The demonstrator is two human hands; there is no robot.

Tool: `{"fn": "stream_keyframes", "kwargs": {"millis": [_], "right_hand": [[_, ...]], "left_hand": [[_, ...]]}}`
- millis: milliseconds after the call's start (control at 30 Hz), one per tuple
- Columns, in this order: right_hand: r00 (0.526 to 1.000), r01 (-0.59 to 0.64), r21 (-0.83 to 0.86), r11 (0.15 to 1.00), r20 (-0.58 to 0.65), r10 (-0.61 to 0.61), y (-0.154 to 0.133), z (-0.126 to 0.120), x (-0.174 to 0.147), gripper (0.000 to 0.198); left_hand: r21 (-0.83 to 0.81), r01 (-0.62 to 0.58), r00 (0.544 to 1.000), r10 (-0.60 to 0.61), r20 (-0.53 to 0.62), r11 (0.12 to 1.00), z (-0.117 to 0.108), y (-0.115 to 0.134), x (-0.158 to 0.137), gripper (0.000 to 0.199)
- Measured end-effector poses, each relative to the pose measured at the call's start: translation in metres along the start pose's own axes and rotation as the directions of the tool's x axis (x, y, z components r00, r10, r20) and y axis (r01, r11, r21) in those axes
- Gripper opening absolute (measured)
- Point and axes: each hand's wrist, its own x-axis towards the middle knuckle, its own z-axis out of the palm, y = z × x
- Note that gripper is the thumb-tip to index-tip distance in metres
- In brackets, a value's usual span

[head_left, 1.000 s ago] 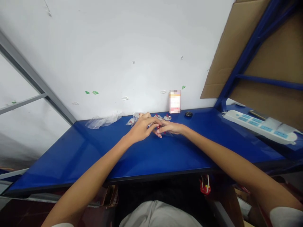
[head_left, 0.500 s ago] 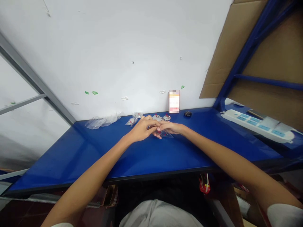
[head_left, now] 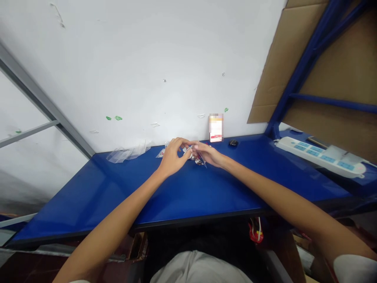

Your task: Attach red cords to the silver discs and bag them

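Above the blue table my right hand (head_left: 209, 154) is closed on a small clear plastic bag (head_left: 203, 159), which hangs tilted below the fingers. A round silvery disc with some red shows at the bag's lower part; whether it lies inside I cannot tell. My left hand (head_left: 174, 157) curves in from the other side, thumb and fingers bent toward the bag's upper edge, its fingertips meeting those of the right hand. Behind the hands, more silvery discs (head_left: 186, 149) are partly hidden. Beside the left hand lies a bagged piece with red on it (head_left: 161, 153).
Flat clear plastic bags (head_left: 126, 152) lie at the back left. A small upright card or box (head_left: 216, 127) leans by the wall, with a black object (head_left: 233, 143) to its right. A white power strip (head_left: 321, 156) lies on the right, near cardboard (head_left: 273, 70) and a blue frame.
Both hands have risen slightly and opened a gap between them. The bag has swung from lying flat to hanging steeply, and the hands cover more of the discs behind.
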Motion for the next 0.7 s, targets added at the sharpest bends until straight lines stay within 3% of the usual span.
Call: {"fn": "stream_keyframes", "kwargs": {"millis": [133,200,300,400,500,633,700], "right_hand": [[0.979,0.086,0.126,0.988,-0.192,-0.061,0.002,0.007,0.003,0.053],[0.971,0.119,0.126,0.985,-0.224,-0.088,0.005,0.012,0.003,0.051],[0.954,0.143,0.045,0.989,-0.271,-0.126,0.009,0.018,0.005,0.047],[0.925,0.176,-0.155,0.972,-0.312,-0.217,0.011,0.016,0.007,0.044],[0.908,0.186,-0.378,0.907,-0.287,-0.306,0.01,0.006,0.008,0.035],[0.899,0.216,-0.517,0.828,-0.225,-0.375,0.012,-0.007,0.01,0.027],[0.881,0.251,-0.656,0.712,-0.15,-0.449,0.013,-0.011,0.011,0.02]], "left_hand": [[-0.162,0.277,0.957,-0.256,0.138,0.947,0.02,-0.016,-0.007,0.052],[-0.214,0.337,0.938,-0.308,0.157,0.917,0.029,-0.023,-0.009,0.051],[-0.254,0.324,0.946,-0.308,0.098,0.911,0.033,-0.029,-0.01,0.029],[-0.237,0.307,0.95,-0.314,0.01,0.922,0.026,-0.033,-0.006,0.025],[-0.216,0.323,0.94,-0.339,-0.04,0.922,0.016,-0.037,-0.002,0.029],[-0.25,0.311,0.945,-0.327,-0.022,0.917,0.01,-0.044,0.0,0.025],[-0.176,0.28,0.959,-0.285,-0.003,0.944,0.007,-0.046,0.001,0.019]]}}
